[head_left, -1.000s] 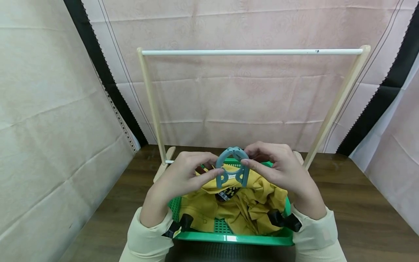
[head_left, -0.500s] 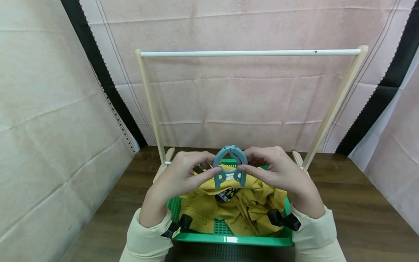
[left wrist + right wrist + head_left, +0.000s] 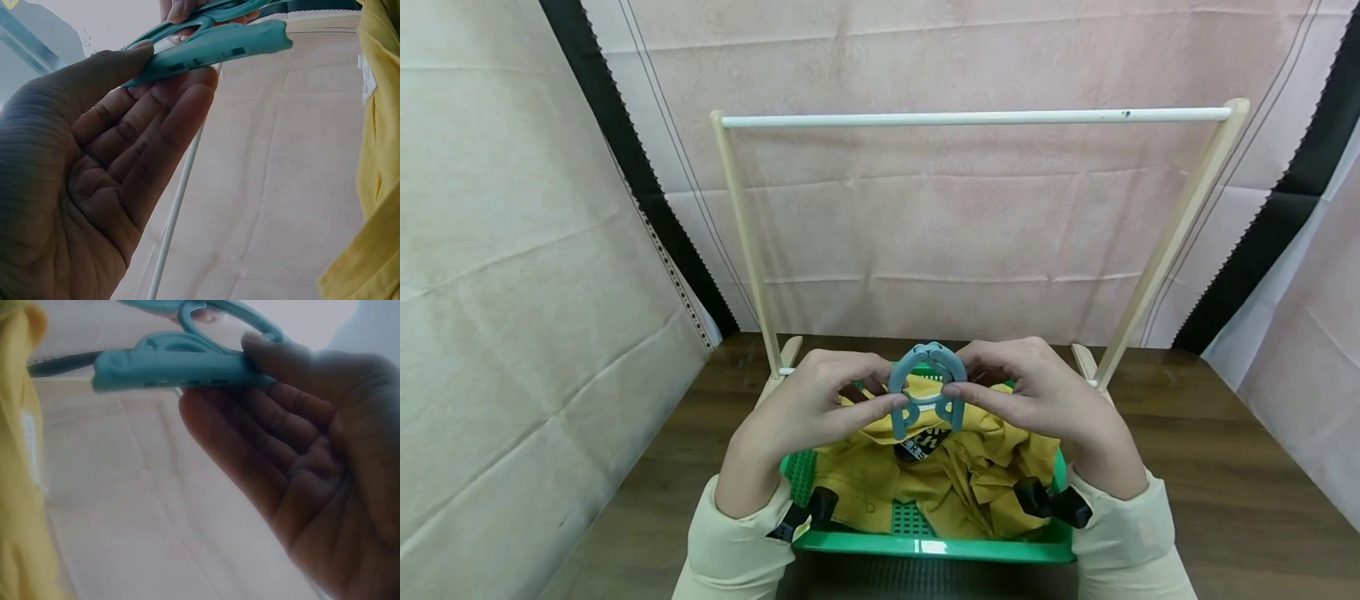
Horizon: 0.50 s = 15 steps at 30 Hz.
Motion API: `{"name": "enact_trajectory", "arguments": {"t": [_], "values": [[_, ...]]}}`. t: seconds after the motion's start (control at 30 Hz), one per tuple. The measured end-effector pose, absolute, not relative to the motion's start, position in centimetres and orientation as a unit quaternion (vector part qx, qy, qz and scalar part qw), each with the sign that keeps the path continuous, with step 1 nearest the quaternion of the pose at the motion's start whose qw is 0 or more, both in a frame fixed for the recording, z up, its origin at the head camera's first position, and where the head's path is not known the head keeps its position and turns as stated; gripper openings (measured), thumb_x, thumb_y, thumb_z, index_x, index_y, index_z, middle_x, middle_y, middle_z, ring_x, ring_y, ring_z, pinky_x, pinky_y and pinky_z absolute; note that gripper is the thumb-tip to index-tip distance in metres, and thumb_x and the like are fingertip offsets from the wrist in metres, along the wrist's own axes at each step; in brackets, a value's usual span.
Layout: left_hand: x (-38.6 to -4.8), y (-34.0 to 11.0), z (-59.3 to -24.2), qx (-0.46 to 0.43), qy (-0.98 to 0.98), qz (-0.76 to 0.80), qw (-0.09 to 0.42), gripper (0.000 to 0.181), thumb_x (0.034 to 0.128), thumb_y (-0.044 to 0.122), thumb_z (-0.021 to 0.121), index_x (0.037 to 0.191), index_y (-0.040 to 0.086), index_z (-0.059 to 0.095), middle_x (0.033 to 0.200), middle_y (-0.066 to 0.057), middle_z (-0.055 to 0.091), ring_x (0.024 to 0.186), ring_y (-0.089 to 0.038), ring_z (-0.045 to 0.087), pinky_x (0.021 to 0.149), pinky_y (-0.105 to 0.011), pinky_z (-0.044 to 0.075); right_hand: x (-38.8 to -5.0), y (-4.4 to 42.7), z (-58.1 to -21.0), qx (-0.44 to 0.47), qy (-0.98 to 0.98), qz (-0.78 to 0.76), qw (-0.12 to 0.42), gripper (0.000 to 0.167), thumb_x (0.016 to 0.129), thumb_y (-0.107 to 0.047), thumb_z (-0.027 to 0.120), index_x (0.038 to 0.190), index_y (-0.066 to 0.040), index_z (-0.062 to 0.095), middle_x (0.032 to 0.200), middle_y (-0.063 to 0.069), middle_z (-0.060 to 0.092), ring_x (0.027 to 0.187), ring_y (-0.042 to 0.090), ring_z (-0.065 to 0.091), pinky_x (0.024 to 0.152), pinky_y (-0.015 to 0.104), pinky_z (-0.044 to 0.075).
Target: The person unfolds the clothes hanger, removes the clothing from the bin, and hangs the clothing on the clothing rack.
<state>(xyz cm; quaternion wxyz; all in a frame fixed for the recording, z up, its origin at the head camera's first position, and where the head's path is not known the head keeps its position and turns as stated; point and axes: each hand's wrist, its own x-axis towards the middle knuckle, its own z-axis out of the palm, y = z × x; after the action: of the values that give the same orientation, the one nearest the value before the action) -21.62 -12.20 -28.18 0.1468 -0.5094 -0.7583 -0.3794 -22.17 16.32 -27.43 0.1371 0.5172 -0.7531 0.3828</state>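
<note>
A blue-green plastic folding clothes hanger (image 3: 957,414), folded into an arch with two legs pointing down, is held up between both hands above the basket. My left hand (image 3: 820,404) pinches its left side between thumb and fingertips. On the opposite side, my right hand (image 3: 1037,387) pinches it likewise. Both wrist views show the slotted hanger arm (image 3: 225,51) gripped at one end by thumb and fingers. Below lies a crumpled yellow garment (image 3: 955,483) with a black printed patch, inside a green basket (image 3: 932,547).
Behind the basket stands a rack with a white horizontal bar (image 3: 970,118) and cream side posts (image 3: 1172,242). It rests on a dark wooden table (image 3: 1187,467). Pale fabric walls (image 3: 925,233) enclose the back and sides.
The hanger has straightened from a slight tilt and shifted a little left and down. My right hand has moved slightly left with it. The garment and basket look unchanged.
</note>
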Motion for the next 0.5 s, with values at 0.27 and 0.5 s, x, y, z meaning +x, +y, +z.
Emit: {"name": "enact_trajectory", "arguments": {"t": [0.27,0.5], "values": [[-21.58,-11.86,-28.08,-0.517,-0.751,-0.383,0.146,0.012,0.0924,0.013,0.075,0.104,0.013,0.073,0.092,0.007,0.072,0.082,-0.002,0.067,0.068,-0.022,0.057,-21.98,16.56,-27.27,0.517,-0.749,0.387,0.148,0.026,0.089,0.001,0.074,0.105,-0.020,0.070,0.087,-0.007,0.071,0.069,0.009,0.064,0.059,0.025,0.055],[-21.44,-11.62,-27.98,-0.504,-0.759,-0.379,0.161,0.007,0.0942,0.015,0.073,0.101,0.015,0.071,0.091,0.010,0.071,0.082,-0.001,0.066,0.068,-0.022,0.057,-22.07,16.31,-27.20,0.523,-0.739,0.394,0.157,0.025,0.089,0.001,0.075,0.103,-0.018,0.070,0.085,-0.005,0.071,0.071,0.008,0.065,0.058,0.025,0.054]]}}
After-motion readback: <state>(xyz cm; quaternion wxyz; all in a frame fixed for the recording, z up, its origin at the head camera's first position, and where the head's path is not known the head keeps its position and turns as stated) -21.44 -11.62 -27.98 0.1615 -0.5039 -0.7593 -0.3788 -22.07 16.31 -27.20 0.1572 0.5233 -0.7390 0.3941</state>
